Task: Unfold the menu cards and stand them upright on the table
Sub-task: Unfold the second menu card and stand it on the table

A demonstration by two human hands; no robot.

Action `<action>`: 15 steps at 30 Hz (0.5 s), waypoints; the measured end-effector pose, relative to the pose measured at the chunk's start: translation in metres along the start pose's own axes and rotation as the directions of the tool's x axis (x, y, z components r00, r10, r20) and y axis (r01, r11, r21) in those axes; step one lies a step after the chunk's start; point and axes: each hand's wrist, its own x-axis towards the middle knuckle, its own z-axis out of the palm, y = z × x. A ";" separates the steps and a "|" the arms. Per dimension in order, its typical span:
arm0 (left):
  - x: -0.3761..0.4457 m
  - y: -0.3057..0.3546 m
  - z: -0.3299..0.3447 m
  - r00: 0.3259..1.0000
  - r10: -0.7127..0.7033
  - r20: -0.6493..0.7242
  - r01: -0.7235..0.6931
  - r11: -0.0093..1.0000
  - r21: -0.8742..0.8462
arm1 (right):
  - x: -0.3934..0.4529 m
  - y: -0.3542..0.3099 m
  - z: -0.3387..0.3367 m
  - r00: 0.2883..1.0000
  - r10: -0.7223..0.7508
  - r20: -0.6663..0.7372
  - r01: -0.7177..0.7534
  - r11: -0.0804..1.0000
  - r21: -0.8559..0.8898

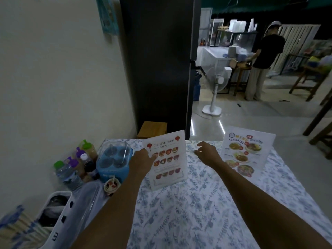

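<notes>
- Chinese food menu card [166,159]: upright, centre of table [197,212].
- Second menu card [247,151]: upright, far right.
- Left hand [142,161]: fingers touching first card's left edge.
- Right hand [207,153]: loosely spread, holding nothing, between cards.

Left hand [142,159]: fingertips lay over the left edge of the Chinese menu [166,159]; whether they gripped or only touched it could not be told.
Chinese menu: small print under the dish photos too blurred to read; rear panel hidden behind the front face.
Second menu [247,151]: smaller text illegible; back hidden.
Both forearms: cut off by the bottom edge.
Bottles [75,164]: labels unreadable, bases hidden behind one another.
Basket [59,211]: contents dark, indistinct.
Table [197,212]: near edge out of frame.
Wall hanging [107,15]: cut off at the top, blurred.
</notes>
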 end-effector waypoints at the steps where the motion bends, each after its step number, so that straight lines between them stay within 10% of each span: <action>1: -0.002 0.006 0.001 1.000 0.010 0.004 -0.010 1.000 0.000 | -0.004 0.004 -0.005 1.000 0.006 -0.004 -0.006 1.000 0.004; 15: -0.040 0.194 0.079 0.895 0.410 0.177 -0.425 0.904 0.055 | -0.087 0.131 -0.152 0.941 0.225 -0.254 -0.258 0.960 -0.107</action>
